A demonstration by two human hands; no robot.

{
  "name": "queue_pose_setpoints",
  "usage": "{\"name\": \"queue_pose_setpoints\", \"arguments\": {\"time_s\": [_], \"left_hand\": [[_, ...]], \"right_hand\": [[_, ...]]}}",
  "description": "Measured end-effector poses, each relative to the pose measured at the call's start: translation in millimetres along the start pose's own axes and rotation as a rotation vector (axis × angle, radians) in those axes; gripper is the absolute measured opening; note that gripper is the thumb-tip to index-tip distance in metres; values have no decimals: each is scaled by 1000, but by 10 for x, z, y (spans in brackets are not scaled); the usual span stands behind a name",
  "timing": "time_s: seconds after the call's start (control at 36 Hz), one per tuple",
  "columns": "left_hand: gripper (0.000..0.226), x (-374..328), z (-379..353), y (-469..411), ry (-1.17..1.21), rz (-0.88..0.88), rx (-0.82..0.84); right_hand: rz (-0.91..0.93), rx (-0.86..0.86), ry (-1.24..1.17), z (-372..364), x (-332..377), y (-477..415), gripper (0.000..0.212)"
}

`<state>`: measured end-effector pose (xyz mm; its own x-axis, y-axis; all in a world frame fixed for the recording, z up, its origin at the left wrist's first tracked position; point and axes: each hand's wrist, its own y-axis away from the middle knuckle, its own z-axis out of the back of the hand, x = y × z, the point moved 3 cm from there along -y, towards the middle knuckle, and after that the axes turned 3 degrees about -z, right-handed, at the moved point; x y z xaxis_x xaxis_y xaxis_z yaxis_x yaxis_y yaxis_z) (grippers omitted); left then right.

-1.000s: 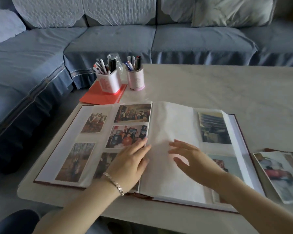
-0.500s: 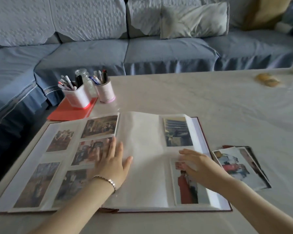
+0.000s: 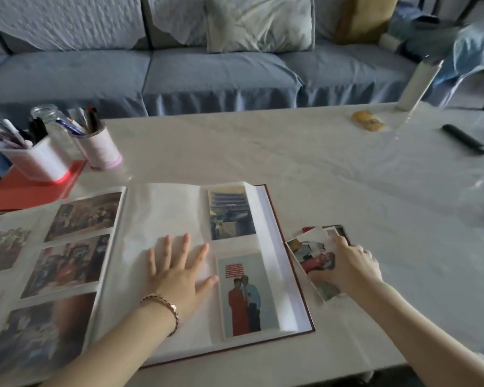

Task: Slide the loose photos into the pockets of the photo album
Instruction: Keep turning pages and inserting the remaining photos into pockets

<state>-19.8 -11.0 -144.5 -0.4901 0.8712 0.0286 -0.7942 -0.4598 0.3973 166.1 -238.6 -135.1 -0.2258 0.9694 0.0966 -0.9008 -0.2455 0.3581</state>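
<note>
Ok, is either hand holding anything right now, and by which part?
The right hand grips the top loose photo by its right side. The left hand rests flat on the album page, holding nothing.

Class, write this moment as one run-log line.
stage: picking up photo | left hand: flat on album page | right hand: grasping loose photos beside album | next: probably lift one
</note>
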Motion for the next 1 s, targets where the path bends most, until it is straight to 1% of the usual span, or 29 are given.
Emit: {"name": "queue_pose_setpoints", "arguments": {"time_s": [0.06, 0.11, 0.17, 0.22, 0.28, 0.36, 0.39, 0.42, 0.47, 0.5, 0.53, 0.56, 0.58, 0.64, 0.67, 0.72, 0.78, 0.83, 0.86, 0.89, 0.92, 0.94, 0.97, 1.0], "left_hand": [[62, 0, 14, 17, 9, -8, -18], [61, -4, 51, 37, 45, -19, -58], [58, -33, 147, 75, 120, -62, -146], [55, -87, 245, 108, 259, -139, -239], [59, -180, 346, 152, 532, -206, -268], [87, -387, 546, 242, 924, -298, -222], [85, -433, 571, 237, 1011, -317, -211], [74, -471, 603, 231, 1073, -327, -217], [37, -500, 660, 209, 1132, -330, -280], [19, -498, 698, 209, 1134, -314, -329], [8, -480, 720, 213, 1148, -292, -368], [4, -451, 725, 212, 1173, -272, -398], [4, -420, 732, 217, 1224, -251, -410], [6, -319, 716, 202, 1314, -167, -424], [6, -263, 716, 198, 1329, -116, -442], [12, -162, 704, 183, 1325, -30, -468], [22, -69, 674, 147, 1217, -10, -482], [25, 48, 673, 107, 1037, -40, -509], [34, 133, 648, 54, 904, -40, -517], [49, 223, 618, -6, 734, -34, -514], [64, 310, 580, -74, 553, -5, -471], [68, 400, 529, -141, 383, 41, -394], [65, 485, 455, -213, 249, 86, -304], [63, 540, 398, -262, 168, 119, -236]], "right_hand": [[-11, -18, -56, -1, -4, -10, 93], [10, -81, -173, 58, -23, -12, 66], [92, -141, -354, 183, -27, 5, 38], [236, -170, -471, 336, 17, 66, 20], [353, -189, -529, 494, 110, 187, 12], [483, -186, -615, 641, 291, 373, 10], [523, -177, -638, 667, 362, 422, 11], [569, -167, -649, 689, 434, 469, 12], [650, -141, -668, 696, 562, 532, 17], [667, -127, -689, 686, 612, 548, 21], [670, -119, -721, 666, 645, 543, 23], [656, -114, -771, 646, 671, 523, 22], [614, -98, -843, 615, 686, 486, 22], [496, 11, -1016, 538, 715, 416, 33], [451, 90, -1073, 498, 737, 401, 34], [425, 234, -1073, 408, 794, 406, 20], [431, 296, -1042, 322, 833, 420, 7], [400, 276, -1059, 271, 845, 395, 10], [370, 250, -1092, 264, 842, 368, 12], [334, 218, -1133, 267, 831, 335, 14], [300, 185, -1176, 270, 819, 296, 15], [273, 152, -1208, 281, 809, 260, 14], [256, 123, -1226, 293, 802, 224, 11], [244, 102, -1238, 303, 801, 190, 9]]}}
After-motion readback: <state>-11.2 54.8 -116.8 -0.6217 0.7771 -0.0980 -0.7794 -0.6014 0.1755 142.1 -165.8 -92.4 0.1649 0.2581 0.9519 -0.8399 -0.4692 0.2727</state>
